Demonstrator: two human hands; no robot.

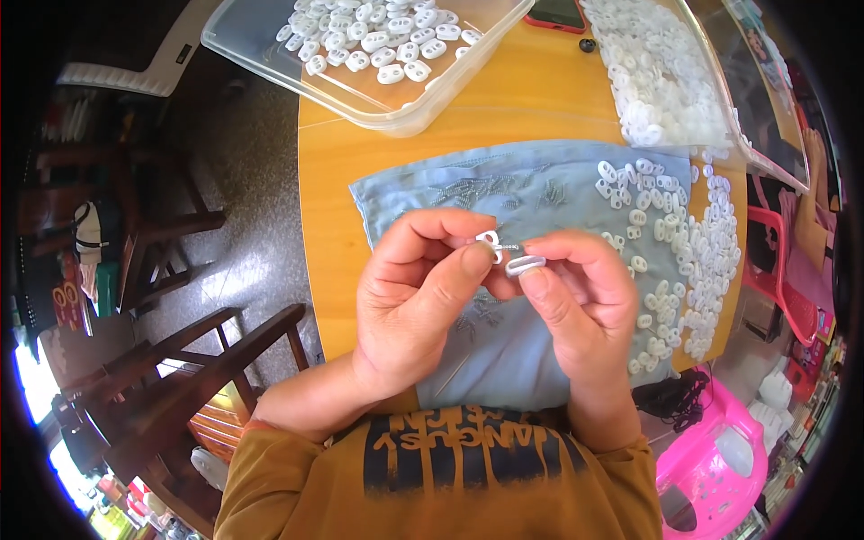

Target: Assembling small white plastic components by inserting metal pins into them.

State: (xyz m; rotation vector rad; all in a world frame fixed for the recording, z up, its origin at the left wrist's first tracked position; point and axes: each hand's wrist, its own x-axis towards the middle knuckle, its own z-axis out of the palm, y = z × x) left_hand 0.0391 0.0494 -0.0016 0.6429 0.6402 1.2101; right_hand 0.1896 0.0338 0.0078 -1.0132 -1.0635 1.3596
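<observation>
Close together over a light blue cloth (pixel 531 351), both my hands are closed on small parts. Between thumb and fingertips my left hand (pixel 407 301) pinches a small white plastic piece with a hole (pixel 489 238). A tiny metal spring (pixel 509 247) sticks out from it toward the right. My right hand (pixel 585 301) pinches a hollow white oval plastic piece (pixel 526 265), its slot facing me. The two pieces are apart. Beyond my hands, many tiny springs (pixel 472 191) lie scattered on the cloth. White two-holed pieces (pixel 666 211) spread over its right side.
A clear plastic bin (pixel 409 124) with white two-holed cord locks stands at the far left of the wooden table (pixel 328 225). Translucent pieces (pixel 648 81) are heaped at the far right. A red-edged phone (pixel 555 13) lies between. A pink plastic chair (pixel 720 463) stands at lower right.
</observation>
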